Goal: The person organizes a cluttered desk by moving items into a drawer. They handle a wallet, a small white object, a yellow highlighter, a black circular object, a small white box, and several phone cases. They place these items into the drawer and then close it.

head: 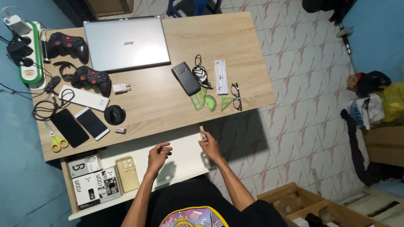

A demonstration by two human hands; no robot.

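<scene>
Looking down at a white drawer (185, 157) pulled out from under a wooden desk (168, 101). Right hand (209, 146) touching the drawer's right edge, fingers open; left hand (159, 154) hovering over the drawer with fingers curled, holding nothing. Sitting in the drawer's left end: small boxes (93, 183) and a clear phone case (127, 173).

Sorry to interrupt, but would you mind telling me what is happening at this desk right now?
A person stands over a wooden desk with its drawer pulled open. The right hand rests at the drawer's right edge, and the left hand, loosely curled and holding nothing, hovers over its bare white floor. Small boxes and a clear phone case lie in the drawer's left part. A closed laptop sits on the desk.
</scene>
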